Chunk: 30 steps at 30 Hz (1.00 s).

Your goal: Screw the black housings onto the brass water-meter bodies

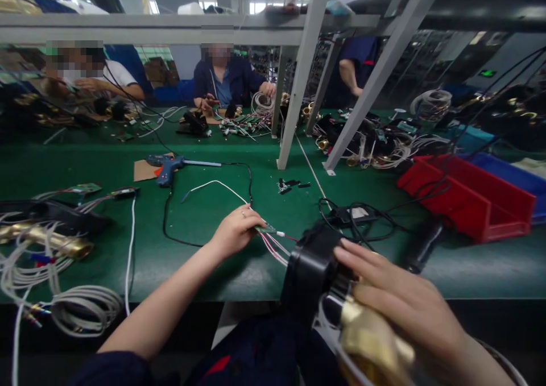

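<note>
Black box (pixel 305 264) touches our right hand (pixel 403 298), thumb hidden, grip unclear; left of the box, our left hand (pixel 236 229) pinches a half-covered board (pixel 267 227).

Glue gun (pixel 167 173) is laid partly over cardboard (pixel 142 170) on green bench (pixel 85 161). Small black pieces (pixel 292 182) are scattered near foot of grey post (pixel 305 73). At right, red bin (pixel 456 195) is set beside blue bin (pixel 505 177). At left, coiled cable (pixel 81 324) is seen near brass pipe (pixel 46 239). Across bench, wire coil (pixel 260 104) is touched by co-worker (pixel 226 82) in dark blue; second co-worker (pixel 121 76), white-sleeved, is seen farther left.
</note>
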Motion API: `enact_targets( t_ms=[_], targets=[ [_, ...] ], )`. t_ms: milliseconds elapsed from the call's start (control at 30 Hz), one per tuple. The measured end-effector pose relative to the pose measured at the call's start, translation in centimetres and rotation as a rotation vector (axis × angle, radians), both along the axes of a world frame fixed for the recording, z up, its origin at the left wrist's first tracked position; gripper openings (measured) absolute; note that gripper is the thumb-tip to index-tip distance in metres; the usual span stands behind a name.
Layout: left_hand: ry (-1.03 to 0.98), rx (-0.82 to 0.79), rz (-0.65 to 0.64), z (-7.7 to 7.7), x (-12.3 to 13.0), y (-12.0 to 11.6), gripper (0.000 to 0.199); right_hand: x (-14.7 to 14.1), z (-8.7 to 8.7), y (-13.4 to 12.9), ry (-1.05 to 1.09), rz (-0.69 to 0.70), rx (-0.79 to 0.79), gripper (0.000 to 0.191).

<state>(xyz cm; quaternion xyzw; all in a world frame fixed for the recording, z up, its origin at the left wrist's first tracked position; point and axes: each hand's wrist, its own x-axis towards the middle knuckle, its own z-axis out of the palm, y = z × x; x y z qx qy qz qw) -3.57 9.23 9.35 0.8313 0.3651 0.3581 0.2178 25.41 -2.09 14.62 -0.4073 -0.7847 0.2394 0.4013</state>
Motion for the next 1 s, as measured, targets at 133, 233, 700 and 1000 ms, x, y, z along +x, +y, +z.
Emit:
enact_targets(
  t_ms=[133,233,700,1000],
  targets=[
    [-0.068,0.111,0.007,-1.9,-0.6,1.2,0.027,-1.1,-0.1,-0.1,-0.389,0.227,0.43,0.023],
    [-0.114,0.112,0.03,-3.1,-0.8,1.6,0.024,-1.5,0.4,-0.4,-0.441,0.175,0.512,0.023],
    [-0.008,0.221,-0.106,-6.6,0.3,4.1,0.029,-7.9,-0.9,3.5,-0.922,0.449,0.302,0.024],
    [-0.051,0.229,0.114,-6.8,-1.7,5.4,0.025,-5.0,-0.9,1.8,-0.526,0.218,0.694,0.027]
  ],
)
